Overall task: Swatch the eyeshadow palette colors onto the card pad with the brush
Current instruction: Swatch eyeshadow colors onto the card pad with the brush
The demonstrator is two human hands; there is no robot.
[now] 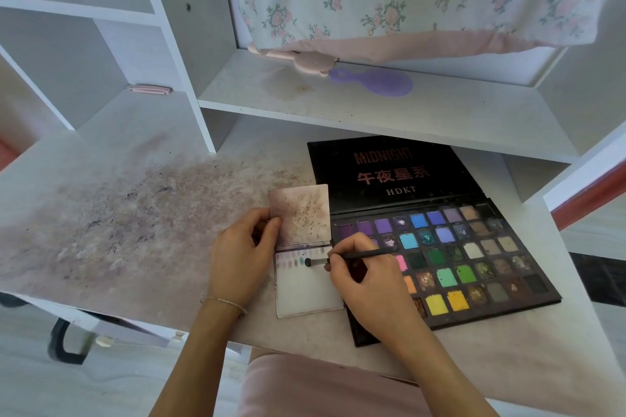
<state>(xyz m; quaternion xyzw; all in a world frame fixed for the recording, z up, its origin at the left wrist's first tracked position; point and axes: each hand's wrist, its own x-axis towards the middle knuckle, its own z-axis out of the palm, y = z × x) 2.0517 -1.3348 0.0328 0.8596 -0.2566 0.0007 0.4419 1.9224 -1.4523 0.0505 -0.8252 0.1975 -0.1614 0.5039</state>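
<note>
Head view: right hand is pinching the brush, adding to the card pad's first swatch row; left hand, at nine o'clock, is gripping its flipped cover; most palette colors are waiting.

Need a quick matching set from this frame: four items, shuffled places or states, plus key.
Items:
1 brush
2 card pad
3 purple hairbrush
4 palette lid

States:
A lying on the shelf
B flipped open, lying flat behind the colour pans
C pinched in the right hand, tip on the card
D cover held up by the left hand

Pairs: 1-C, 2-D, 3-A, 4-B
</note>
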